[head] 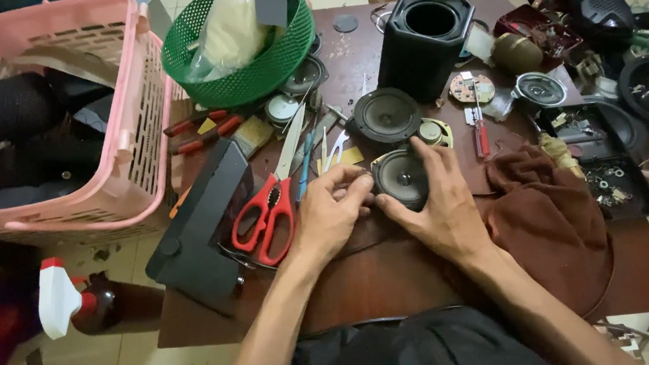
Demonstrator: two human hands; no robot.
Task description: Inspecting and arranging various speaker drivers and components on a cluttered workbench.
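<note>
Both hands close on a small round speaker driver (401, 177) lying near the middle of the dark wooden table (397, 279). The left hand (333, 213) pinches at the driver's left rim with curled fingertips, while the right hand (437, 199) wraps its right side, the forefinger laid over the top. What the left fingertips work on — a wire or a tab, perhaps — is too small to tell. A steady hold by the right hand, with the fine work kept to the left fingertips, seems the sound way here.

Room is tight: a second speaker driver (386, 115) sits just behind, red-handled scissors (267, 212) just to the left, and a brown cloth (541, 209) to the right. The near table edge — bare wood — offers the only open space.
</note>
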